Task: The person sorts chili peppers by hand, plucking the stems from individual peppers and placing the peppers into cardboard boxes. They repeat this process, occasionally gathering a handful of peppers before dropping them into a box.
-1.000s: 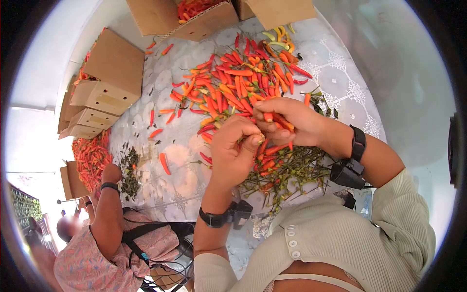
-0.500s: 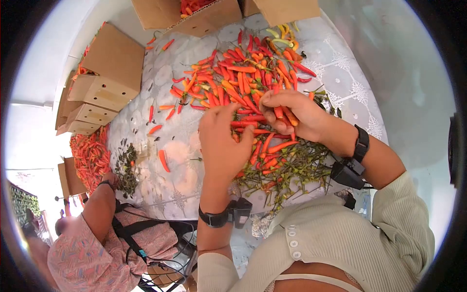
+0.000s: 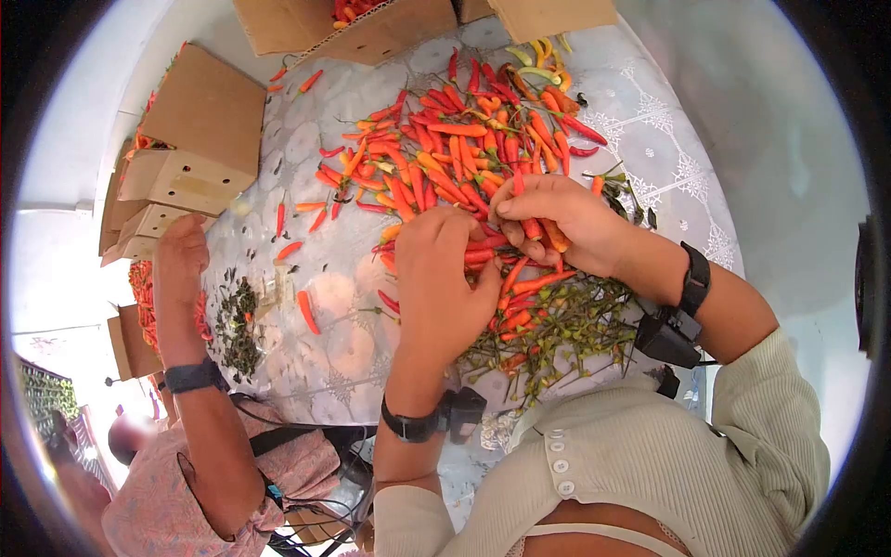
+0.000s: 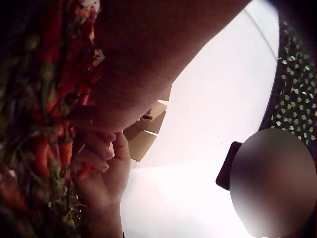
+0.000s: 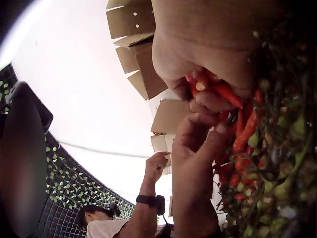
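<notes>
Fingers of the right hand (image 3: 571,223) curl round several red and orange chilies (image 3: 555,236) above the pile. In the right wrist view the same hand (image 5: 208,44) grips a bunch of chilies (image 5: 228,94). Beside it the left hand (image 3: 436,278) bends over red chilies (image 3: 478,255), thumb and forefinger apart. Its fingertips are partly hidden, so a hold cannot be told. The right wrist view has the left hand (image 5: 193,163) with thumb and forefinger close to the held bunch. Green stems (image 3: 566,325) lie heaped below both hands.
Loose chilies (image 3: 455,130) spread over the patterned tablecloth (image 3: 348,325). Cardboard boxes (image 3: 200,111) stand at the left and a box (image 3: 390,32) at the top. Dark stems (image 3: 239,325) lie at left, near another person's arm (image 3: 218,436).
The left hand drew away from the right hand with fingers spreading, then its fingers bent in over the chilies. The right hand keeps its bunch. The other person's hand has moved up toward the boxes.
</notes>
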`<state>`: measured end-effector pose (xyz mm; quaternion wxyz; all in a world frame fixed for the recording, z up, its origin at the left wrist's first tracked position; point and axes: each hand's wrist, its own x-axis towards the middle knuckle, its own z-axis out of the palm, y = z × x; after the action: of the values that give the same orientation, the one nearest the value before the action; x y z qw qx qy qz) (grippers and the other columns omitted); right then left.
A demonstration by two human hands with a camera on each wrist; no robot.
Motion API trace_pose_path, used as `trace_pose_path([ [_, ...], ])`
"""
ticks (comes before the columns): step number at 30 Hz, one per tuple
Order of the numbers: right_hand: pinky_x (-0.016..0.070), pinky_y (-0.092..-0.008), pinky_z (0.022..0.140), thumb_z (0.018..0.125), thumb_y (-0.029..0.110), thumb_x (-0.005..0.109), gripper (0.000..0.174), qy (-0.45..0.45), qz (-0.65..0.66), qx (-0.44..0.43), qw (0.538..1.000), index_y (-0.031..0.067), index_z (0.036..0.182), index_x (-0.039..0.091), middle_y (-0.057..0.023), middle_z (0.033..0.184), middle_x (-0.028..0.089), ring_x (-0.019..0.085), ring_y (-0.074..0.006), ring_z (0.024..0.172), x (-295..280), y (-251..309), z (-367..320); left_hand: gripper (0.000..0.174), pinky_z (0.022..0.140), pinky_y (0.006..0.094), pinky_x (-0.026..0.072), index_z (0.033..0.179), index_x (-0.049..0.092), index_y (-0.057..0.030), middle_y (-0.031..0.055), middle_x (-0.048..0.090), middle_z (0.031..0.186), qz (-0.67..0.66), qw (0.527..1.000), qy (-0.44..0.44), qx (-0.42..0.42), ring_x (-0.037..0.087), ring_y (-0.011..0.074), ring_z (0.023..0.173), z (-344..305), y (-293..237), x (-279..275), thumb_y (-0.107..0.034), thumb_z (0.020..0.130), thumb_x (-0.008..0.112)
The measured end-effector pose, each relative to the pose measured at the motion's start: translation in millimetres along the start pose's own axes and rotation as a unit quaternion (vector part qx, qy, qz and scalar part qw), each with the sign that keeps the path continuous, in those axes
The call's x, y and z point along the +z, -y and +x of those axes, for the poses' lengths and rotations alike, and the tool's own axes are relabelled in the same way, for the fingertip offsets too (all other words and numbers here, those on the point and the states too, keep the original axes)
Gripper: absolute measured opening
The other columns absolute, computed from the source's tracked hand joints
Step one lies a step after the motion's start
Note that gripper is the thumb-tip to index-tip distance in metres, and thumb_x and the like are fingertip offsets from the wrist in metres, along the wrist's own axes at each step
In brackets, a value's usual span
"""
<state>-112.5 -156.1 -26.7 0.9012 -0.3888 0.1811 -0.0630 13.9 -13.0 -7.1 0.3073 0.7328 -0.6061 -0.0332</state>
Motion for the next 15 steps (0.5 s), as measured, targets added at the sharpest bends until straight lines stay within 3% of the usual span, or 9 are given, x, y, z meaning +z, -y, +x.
trace_pose_path([
  [1,0.0360,-0.0218,0.040,0.090,0.018,0.060,0.015,-0.009,-0.001,-0.003,1.000,0.0046,0.097,0.059,-0.0043,0.072,0.058,0.052,-0.0096,0.049,1.7,0.0,0.1,0.020,0.090,0.0451,0.0389,0.088,0.057,-0.0035,0.0135,0.058,0.091,-0.007,1.000,0.001,0.023,0.054,0.0340,0.095,0.0,3.0,1.4,-0.007,0.072,0.068],
  [4,0.0367,-0.0213,0.040,0.090,0.016,0.060,0.014,-0.032,-0.001,-0.014,0.999,0.0045,0.097,0.059,-0.0041,0.072,0.058,0.054,-0.0093,0.051,4.3,0.4,-0.6,0.018,0.093,0.0459,0.0373,0.091,0.059,-0.0041,0.0128,0.060,0.088,-0.017,0.998,0.005,-0.054,0.055,0.0339,0.094,-2.9,-1.3,0.1,-0.008,0.075,0.066],
  [10,0.0360,-0.0207,0.038,0.089,0.014,0.060,0.013,-0.029,0.006,-0.021,0.999,0.0038,0.098,0.058,-0.0036,0.072,0.058,0.054,-0.0090,0.051,2.6,0.1,-0.2,0.025,0.095,0.0453,0.0351,0.101,0.064,-0.0044,0.0126,0.061,0.095,0.077,0.996,0.001,-0.032,0.054,0.0314,0.100,-4.7,0.9,3.2,-0.011,0.077,0.066],
  [15,0.0358,-0.0211,0.038,0.089,0.013,0.060,0.012,-0.031,0.001,-0.014,0.999,0.0035,0.098,0.058,-0.0038,0.071,0.057,0.052,-0.0093,0.049,3.2,0.3,1.2,0.024,0.090,0.0453,0.0361,0.099,0.063,-0.0045,0.0124,0.060,0.096,0.064,0.997,0.024,-0.041,0.053,0.0316,0.098,-1.9,-4.3,-6.9,-0.014,0.077,0.068],
])
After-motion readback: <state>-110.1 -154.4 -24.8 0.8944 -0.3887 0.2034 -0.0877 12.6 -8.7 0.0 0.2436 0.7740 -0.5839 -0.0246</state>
